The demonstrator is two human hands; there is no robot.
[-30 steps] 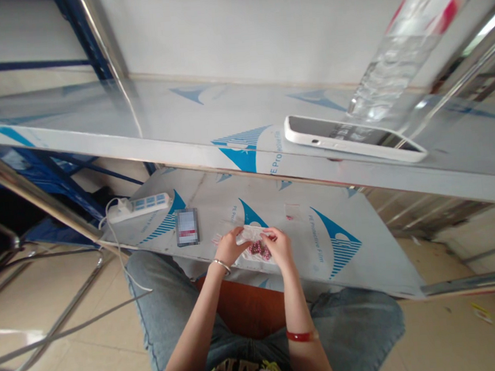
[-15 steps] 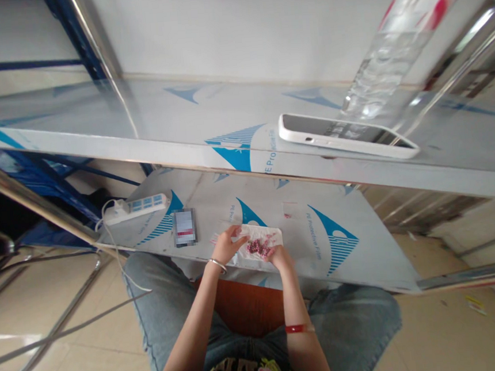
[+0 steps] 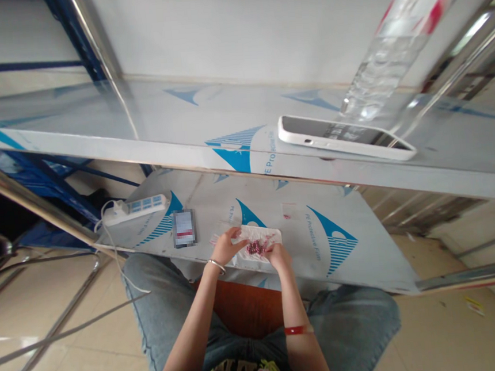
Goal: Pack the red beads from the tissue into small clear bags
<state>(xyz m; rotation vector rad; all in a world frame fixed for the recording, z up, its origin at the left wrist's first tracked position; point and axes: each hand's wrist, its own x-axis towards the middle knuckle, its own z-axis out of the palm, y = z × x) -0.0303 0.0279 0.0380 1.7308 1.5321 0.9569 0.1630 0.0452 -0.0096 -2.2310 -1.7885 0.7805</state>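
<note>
A small white tray [image 3: 265, 232] rests on the lower shelf in front of me, with a cluster of dark pink and purple beads [image 3: 256, 247] in it. My left hand [image 3: 226, 247] is at the tray's left side, its thumb and forefinger apart, the thumb reaching toward the beads. From the right, my right hand [image 3: 278, 256] curls its fingers in at the tray's edge beside the beads. What those fingertips pinch is too small to make out. Pale pink pieces lie in the tray around the cluster, and thin pinkish strips [image 3: 214, 238] show by my left hand.
A phone [image 3: 184, 228] and a white power strip [image 3: 145, 206] lie left on the lower shelf. A small clear packet [image 3: 290, 210] is behind the tray. The upper shelf overhangs, carrying a white-cased phone [image 3: 345, 136] and a clear bottle [image 3: 388, 63].
My right hand's fingers have shifted slightly at the tray's right edge, beside the beads. My left hand and the tray stay nearly where they were.
</note>
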